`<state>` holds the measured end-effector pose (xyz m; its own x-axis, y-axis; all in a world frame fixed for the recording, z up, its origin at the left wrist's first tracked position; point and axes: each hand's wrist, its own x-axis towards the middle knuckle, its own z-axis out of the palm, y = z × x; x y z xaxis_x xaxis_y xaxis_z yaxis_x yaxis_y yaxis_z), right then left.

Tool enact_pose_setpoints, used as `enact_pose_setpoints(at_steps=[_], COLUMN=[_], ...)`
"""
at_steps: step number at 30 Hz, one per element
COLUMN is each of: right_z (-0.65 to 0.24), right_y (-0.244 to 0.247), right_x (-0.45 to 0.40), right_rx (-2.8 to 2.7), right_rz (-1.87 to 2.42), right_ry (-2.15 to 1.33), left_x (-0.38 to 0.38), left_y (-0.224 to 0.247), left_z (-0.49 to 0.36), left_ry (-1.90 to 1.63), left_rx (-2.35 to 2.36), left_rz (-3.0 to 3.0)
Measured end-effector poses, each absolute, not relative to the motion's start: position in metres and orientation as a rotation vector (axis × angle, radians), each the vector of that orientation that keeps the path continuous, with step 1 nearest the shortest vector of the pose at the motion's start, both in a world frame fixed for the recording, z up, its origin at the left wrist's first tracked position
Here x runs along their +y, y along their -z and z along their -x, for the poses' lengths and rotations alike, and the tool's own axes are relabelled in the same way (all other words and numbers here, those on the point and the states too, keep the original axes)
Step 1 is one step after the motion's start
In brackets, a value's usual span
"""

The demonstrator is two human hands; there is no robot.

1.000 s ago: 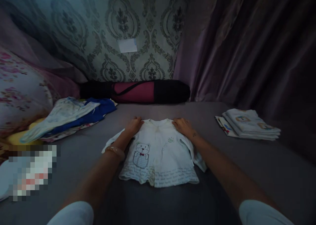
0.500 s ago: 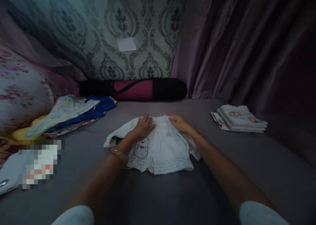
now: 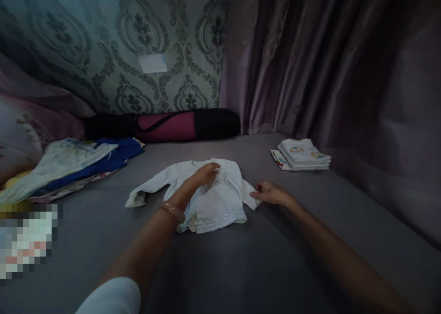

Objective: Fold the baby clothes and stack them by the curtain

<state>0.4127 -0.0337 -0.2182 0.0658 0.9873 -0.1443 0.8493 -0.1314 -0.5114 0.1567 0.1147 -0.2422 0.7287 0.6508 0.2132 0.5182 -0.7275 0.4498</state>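
Right hand point(image 3: 272, 193) has moved outward, half-curled, touching the shirt sleeve point(image 3: 248, 194).

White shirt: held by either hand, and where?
The right hand pinches the white shirt by the nearer sleeve end; the left hand is on the chest, grip unclear.

Open grey sheet point(image 3: 227, 272) between two outstretched forearms, a clear lane from white shirt point(image 3: 220, 204) to folded stack point(image 3: 303, 154), right hand point(image 3: 272, 193) at its near end, left hand point(image 3: 208, 174) barring the shirt's front, long bag point(image 3: 168, 126) walling off the back
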Motion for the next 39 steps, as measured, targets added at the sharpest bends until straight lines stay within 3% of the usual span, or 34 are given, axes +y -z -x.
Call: enact_pose_setpoints(at_steps=[10, 18, 33, 39], right_z=[-0.44, -0.491, -0.498, -0.497], right_y=[0.213, 0.216, 0.247, 0.243], right_x=[-0.019, 0.002, 0.003, 0.01], right_rx=[-1.554, -1.308, -1.829, -1.833], right_rz=[1.867, 1.816, 2.314, 2.313], right_ry=[-0.712, -0.398, 0.019, 0.048], left_x=[0.128, 0.122, 0.101, 0.108], left_y=[0.279, 0.296, 0.275, 0.254], left_z=[-0.213, -0.217, -0.233, -0.228], left_ry=[-0.709, -0.925, -0.401, -0.483], left_rx=[1.066, 1.054, 1.423, 1.394], left_rz=[-2.517, -2.539, -2.644, -2.618])
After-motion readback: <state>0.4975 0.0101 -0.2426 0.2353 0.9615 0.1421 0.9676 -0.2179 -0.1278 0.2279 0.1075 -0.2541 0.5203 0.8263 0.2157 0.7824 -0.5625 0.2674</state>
